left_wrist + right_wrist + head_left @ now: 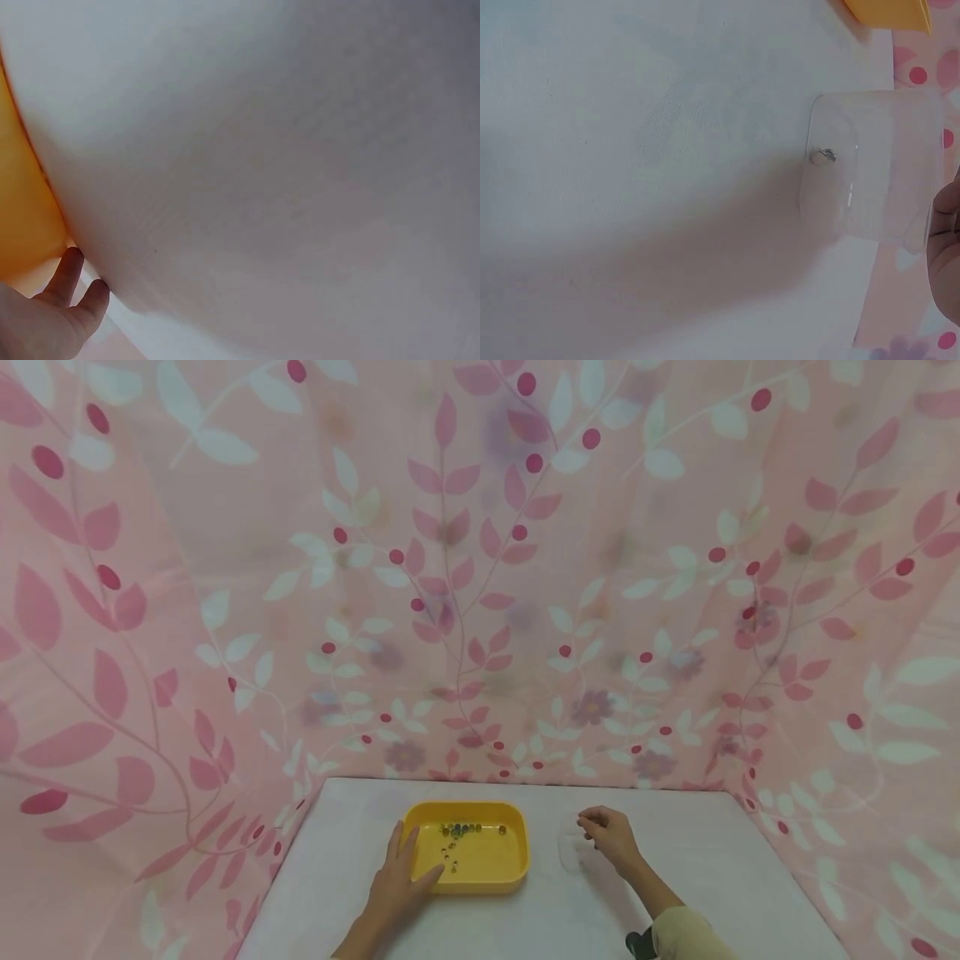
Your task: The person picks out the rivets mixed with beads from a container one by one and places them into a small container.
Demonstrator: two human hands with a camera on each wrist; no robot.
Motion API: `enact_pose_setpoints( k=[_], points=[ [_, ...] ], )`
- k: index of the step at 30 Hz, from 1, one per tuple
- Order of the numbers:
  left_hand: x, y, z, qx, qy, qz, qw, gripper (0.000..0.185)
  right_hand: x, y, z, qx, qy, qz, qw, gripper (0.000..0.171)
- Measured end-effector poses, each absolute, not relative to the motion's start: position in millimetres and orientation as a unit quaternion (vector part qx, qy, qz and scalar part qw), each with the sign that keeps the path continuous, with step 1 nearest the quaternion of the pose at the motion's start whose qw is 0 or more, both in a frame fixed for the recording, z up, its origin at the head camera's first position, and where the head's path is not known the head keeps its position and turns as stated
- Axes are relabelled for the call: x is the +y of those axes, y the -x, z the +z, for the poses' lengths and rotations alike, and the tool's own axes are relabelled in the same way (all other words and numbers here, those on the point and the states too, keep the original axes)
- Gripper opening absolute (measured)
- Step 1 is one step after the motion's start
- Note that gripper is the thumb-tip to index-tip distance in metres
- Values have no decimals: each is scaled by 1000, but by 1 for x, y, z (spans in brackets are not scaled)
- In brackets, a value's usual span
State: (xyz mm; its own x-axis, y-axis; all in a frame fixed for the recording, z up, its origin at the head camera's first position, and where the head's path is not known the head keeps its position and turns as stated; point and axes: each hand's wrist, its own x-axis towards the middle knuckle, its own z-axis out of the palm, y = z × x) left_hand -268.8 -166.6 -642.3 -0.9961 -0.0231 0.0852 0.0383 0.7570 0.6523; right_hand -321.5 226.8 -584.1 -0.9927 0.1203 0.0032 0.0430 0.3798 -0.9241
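Observation:
A yellow tray (517, 887) on the table holds several glass marbles (459, 830), most of them near its back wall, with clear ones closer to the front. My left hand (401, 881) lies at its front left corner, fingers spread along the left side and thumb over the front rim. Right of the tray stands a clear plastic container (889, 165); through its wall one clear marble (823, 156) shows near the bottom. Above the container is my right hand (613, 838), its fingertips drawn together; I cannot tell whether something small is between them.
The white table (360, 810) meets a pink leaf-patterned curtain (465, 610) at its back and sides. A dark green band (640, 943) sits at the right wrist, below a pale sleeve (686, 933). The tray and the container stand a short gap apart.

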Motion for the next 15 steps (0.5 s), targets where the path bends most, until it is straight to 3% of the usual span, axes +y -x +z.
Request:
enact_pose_setpoints(
  k=[15],
  points=[
    [-168,270,-645,-937,5,-346,53,91,235,322,-584,-829,54,556,38,18]
  ],
)
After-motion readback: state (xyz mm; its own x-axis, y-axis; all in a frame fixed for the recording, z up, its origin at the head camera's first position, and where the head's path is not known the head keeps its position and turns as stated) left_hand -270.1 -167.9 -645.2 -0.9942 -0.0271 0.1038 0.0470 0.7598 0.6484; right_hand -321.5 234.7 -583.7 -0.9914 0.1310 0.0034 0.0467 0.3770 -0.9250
